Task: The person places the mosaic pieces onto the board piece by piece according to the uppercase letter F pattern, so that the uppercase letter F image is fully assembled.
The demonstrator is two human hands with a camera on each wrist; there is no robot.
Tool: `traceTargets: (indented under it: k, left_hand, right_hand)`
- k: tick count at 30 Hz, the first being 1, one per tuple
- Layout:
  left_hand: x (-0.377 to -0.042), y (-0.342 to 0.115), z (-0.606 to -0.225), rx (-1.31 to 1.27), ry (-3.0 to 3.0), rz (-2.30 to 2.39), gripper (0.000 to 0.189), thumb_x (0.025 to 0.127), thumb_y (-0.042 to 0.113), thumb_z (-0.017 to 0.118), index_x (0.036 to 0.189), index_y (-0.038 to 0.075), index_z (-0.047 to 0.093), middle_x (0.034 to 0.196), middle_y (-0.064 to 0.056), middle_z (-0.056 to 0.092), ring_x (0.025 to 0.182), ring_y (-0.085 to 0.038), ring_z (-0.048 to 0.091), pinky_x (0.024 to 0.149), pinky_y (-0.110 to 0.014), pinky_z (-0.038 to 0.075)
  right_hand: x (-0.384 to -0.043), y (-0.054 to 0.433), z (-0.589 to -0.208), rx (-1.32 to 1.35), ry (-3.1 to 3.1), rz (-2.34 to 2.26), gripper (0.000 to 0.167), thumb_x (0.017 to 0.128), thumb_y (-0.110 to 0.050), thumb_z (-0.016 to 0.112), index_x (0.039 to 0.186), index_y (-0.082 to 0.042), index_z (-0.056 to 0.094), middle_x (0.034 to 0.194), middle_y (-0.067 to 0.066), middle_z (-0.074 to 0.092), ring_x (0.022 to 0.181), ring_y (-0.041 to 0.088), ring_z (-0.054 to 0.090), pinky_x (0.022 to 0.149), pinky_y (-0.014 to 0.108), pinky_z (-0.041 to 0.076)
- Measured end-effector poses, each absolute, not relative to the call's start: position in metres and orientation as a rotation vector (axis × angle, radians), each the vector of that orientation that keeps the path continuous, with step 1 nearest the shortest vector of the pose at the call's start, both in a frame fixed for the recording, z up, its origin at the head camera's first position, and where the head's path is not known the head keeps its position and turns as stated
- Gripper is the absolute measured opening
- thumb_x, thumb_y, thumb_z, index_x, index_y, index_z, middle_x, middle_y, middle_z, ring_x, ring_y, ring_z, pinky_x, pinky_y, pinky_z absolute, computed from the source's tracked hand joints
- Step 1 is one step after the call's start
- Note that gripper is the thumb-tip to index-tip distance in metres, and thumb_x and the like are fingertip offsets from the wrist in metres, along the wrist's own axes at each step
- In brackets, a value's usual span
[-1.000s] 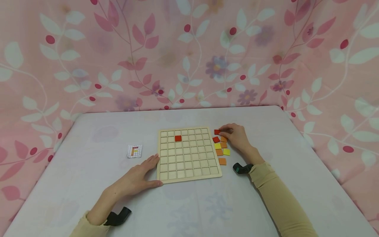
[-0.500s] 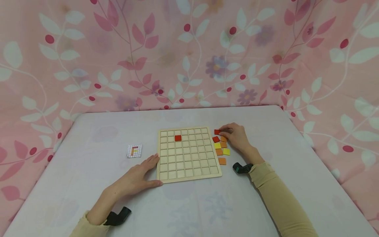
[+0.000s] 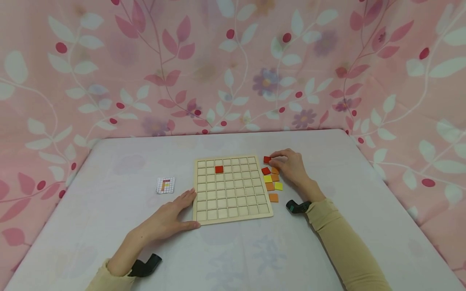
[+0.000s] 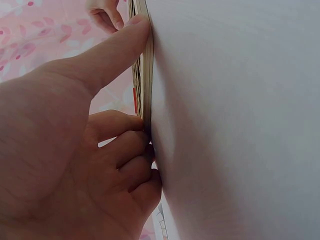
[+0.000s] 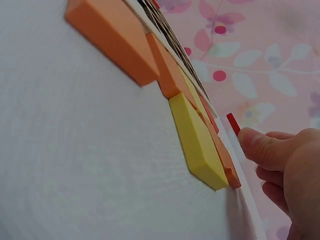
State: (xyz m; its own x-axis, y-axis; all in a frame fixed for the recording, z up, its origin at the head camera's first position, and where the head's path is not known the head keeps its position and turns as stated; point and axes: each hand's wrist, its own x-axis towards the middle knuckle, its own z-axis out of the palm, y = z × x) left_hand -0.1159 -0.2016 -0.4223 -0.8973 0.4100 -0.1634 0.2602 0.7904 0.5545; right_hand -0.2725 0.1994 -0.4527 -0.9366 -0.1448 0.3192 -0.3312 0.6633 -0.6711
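Observation:
A pale wooden grid board (image 3: pixel 233 198) lies on the table with one red square tile (image 3: pixel 219 169) in an upper cell. My left hand (image 3: pixel 169 216) rests against the board's left edge, fingertips on the side and thumb at the near left corner. Between thumb and forefinger, my right hand (image 3: pixel 291 167) pinches another red tile (image 3: pixel 267 160) beyond the board's far right corner. In the right wrist view this red tile (image 5: pixel 234 125) is raised off the table. Close below that hand lie loose tiles: a red one (image 3: pixel 266 171), yellow ones (image 3: pixel 278 186) and several orange ones (image 3: pixel 274 198).
Left of the board lies a small paper card (image 3: pixel 165 185) printed with a coloured grid pattern. The white tabletop (image 3: pixel 233 258) runs back to a pink floral cloth (image 3: pixel 233 81). Black wrist cameras (image 3: pixel 146 266) are strapped to both wrists.
The right hand has lifted the pinched red tile slightly, moving a little up in the head view. The left hand and board stay in place.

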Motion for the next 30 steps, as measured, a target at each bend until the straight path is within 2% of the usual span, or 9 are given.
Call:
traceTargets:
  k: [8, 15, 30]
  left_hand:
    - [-0.116, -0.202, -0.422, 0.524, 2.697, 0.782, 0.097, 0.084, 0.056, 0.073, 0.156, 0.006, 0.032, 0.165, -0.01, 0.026, 0.152, -0.036, 0.022, 0.117, -0.06, 0.027]
    - [-0.116, -0.202, -0.424, 0.524, 2.706, 0.785, 0.097, 0.084, 0.055, 0.074, 0.156, 0.006, 0.032, 0.165, -0.009, 0.026, 0.152, -0.036, 0.022, 0.117, -0.06, 0.027]
    - [-0.116, -0.202, -0.426, 0.511, 2.709, 0.783, 0.097, 0.084, 0.053, 0.076, 0.156, 0.006, 0.032, 0.165, -0.009, 0.026, 0.152, -0.035, 0.023, 0.117, -0.06, 0.027]
  right_hand:
    - [-0.266, 0.186, -0.437, 0.45, -2.603, 1.193, 0.022, 0.087, -0.022, 0.079, 0.105, -0.009, 0.078, 0.106, 0.01, 0.073, 0.108, 0.029, 0.06, 0.096, 0.049, 0.046]
    - [-0.265, 0.16, -0.423, 0.482, -2.626, 1.229, 0.022, 0.087, -0.022, 0.079, 0.105, -0.009, 0.077, 0.108, 0.01, 0.072, 0.111, 0.03, 0.061, 0.102, 0.053, 0.045]
    - [-0.27, 0.109, -0.418, 0.621, -2.601, 1.333, 0.022, 0.084, -0.021, 0.081, 0.102, -0.009, 0.079, 0.105, 0.008, 0.075, 0.108, 0.027, 0.063, 0.1, 0.052, 0.047]
